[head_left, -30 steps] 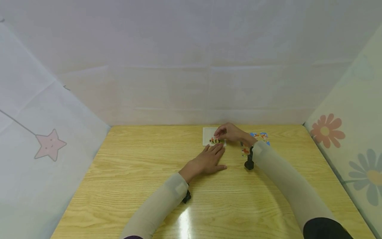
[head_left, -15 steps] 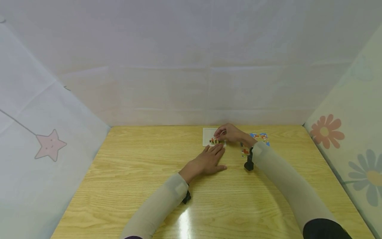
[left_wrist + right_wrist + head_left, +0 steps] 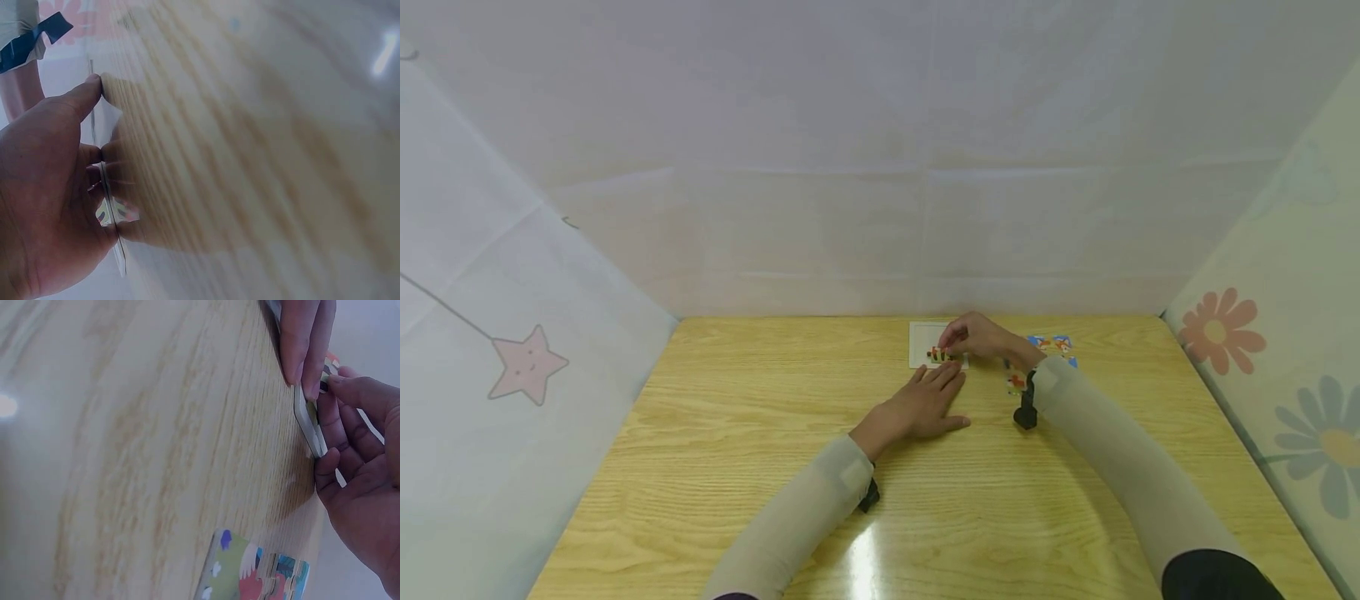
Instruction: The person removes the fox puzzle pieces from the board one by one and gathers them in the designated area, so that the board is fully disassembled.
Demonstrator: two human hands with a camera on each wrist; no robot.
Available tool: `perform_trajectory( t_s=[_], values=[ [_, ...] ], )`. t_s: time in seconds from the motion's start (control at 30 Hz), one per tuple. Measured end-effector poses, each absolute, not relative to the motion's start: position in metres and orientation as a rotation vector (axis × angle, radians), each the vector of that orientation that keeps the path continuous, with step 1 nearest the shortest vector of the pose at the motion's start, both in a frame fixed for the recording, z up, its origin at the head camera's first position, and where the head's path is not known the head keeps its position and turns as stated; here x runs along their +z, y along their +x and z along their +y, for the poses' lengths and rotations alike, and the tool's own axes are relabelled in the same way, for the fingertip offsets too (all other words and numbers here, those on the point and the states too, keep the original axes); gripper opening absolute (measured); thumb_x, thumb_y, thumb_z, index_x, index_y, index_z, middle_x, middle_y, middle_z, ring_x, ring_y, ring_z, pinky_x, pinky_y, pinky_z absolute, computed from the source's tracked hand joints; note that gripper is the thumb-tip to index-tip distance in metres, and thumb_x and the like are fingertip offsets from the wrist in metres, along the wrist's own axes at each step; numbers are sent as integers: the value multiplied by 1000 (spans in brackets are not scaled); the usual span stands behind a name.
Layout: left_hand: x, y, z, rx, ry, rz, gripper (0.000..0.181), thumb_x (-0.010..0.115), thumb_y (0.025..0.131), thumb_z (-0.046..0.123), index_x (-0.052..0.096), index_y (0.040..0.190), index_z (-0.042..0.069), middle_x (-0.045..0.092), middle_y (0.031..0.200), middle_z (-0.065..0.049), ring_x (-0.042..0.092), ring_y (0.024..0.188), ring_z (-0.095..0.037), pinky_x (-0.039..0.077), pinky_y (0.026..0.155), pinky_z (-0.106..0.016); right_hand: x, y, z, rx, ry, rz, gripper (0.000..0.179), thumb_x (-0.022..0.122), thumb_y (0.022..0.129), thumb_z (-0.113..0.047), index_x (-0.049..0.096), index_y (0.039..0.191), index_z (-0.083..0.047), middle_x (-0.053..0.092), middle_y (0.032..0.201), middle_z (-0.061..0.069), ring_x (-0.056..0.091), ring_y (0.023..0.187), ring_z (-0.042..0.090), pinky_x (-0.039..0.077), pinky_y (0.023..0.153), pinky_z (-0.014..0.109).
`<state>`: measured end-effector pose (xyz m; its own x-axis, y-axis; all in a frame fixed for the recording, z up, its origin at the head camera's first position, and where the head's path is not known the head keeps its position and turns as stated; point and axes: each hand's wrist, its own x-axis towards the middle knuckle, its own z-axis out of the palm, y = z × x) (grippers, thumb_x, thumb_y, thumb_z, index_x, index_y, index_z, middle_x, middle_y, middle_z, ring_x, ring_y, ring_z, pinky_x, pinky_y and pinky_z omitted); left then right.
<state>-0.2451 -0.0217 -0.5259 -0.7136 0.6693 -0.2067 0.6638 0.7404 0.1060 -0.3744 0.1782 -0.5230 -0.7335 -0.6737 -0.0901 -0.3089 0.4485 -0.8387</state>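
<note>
A small white tray (image 3: 922,340) lies near the table's far edge. On its lower part is a colourful striped puzzle piece (image 3: 938,355) in red, green and white. My right hand (image 3: 979,336) reaches over the tray from the right and pinches this piece between thumb and fingers; the right wrist view shows the thumb (image 3: 353,390) against it. My left hand (image 3: 925,407) lies palm down on the table, fingers straight. Its fingertips rest at the tray's near edge, close beside the piece. Part of the tray is hidden behind my right hand.
To the right lie several joined puzzle pieces (image 3: 1060,342) with a blue, orange and white picture, partly covered by my right forearm. They show again as a pieced picture (image 3: 247,575) in the right wrist view. A pale curtain (image 3: 805,225) stands behind the wooden table (image 3: 737,417).
</note>
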Motion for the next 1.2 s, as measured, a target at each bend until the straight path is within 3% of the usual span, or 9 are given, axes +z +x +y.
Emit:
perform_trajectory(
  t_s=[0.37, 0.7, 1.0, 1.2],
  values=[
    [-528, -246, -21, 30, 1044, 2720, 87, 37, 108, 68, 16, 172, 11, 6, 179, -7, 7, 165, -22, 14, 132, -52, -526, -374, 186, -1290, -724, 2338, 12, 76, 100, -8, 81, 110, -7, 78, 109, 6, 73, 101, 20, 59, 91, 36],
    [-528, -246, -21, 18, 1045, 2715, 86, 35, 109, 67, 13, 172, 13, 3, 179, -6, 6, 165, -23, 15, 132, -53, -514, -366, 196, -1315, -729, 2356, 14, 74, 101, -9, 79, 113, -5, 77, 115, 10, 72, 104, 24, 59, 91, 40],
    [-527, -245, -22, 32, 1052, 2720, 86, 38, 109, 66, 15, 172, 11, 5, 179, -7, 7, 165, -24, 16, 132, -52, -507, -357, 208, -1298, -762, 2383, 13, 73, 101, -9, 79, 113, -4, 77, 114, 13, 71, 101, 22, 58, 93, 54],
    [-529, -245, -22, 68, 1038, 2714, 86, 38, 109, 65, 14, 172, 12, 2, 179, -7, 4, 165, -27, 14, 132, -51, -507, -352, 221, -1289, -762, 2384, 18, 73, 102, -12, 78, 116, -2, 76, 115, 14, 71, 101, 22, 58, 91, 50]
  ],
)
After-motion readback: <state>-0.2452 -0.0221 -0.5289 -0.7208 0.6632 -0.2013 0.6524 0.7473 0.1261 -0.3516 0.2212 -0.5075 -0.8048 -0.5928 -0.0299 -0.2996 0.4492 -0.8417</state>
